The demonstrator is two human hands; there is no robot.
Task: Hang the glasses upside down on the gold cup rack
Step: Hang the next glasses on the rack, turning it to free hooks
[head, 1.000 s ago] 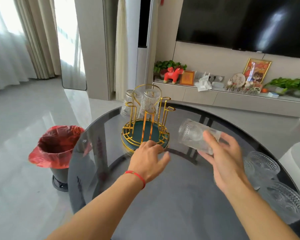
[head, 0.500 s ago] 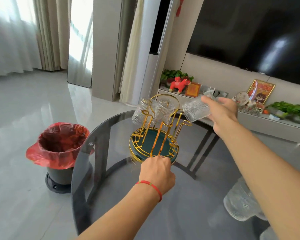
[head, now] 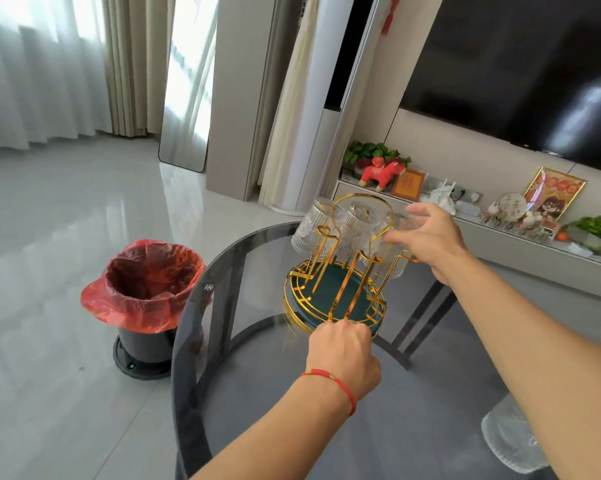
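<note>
The gold cup rack point(head: 337, 271) with a dark green base tray stands on the round dark glass table point(head: 223, 393). Two ribbed clear glasses hang upside down on its far prongs, one at the left point(head: 307, 230) and one in the middle point(head: 359, 225). My right hand point(head: 430, 237) holds a third glass point(head: 392, 258) upside down over a right-hand prong; my fingers partly hide it. My left hand point(head: 344, 355) grips the near rim of the rack's base. Another clear glass point(head: 510, 441) stands on the table under my right forearm.
A black bin with a red bag point(head: 146, 292) stands on the floor left of the table. Behind the table runs a low TV shelf point(head: 500, 230) with plants, a red toy horse and picture frames, under a wall television.
My right hand has carried the glass from beside the rack down onto a right-hand prong, turning it upside down. My left hand stays on the rack's base.
</note>
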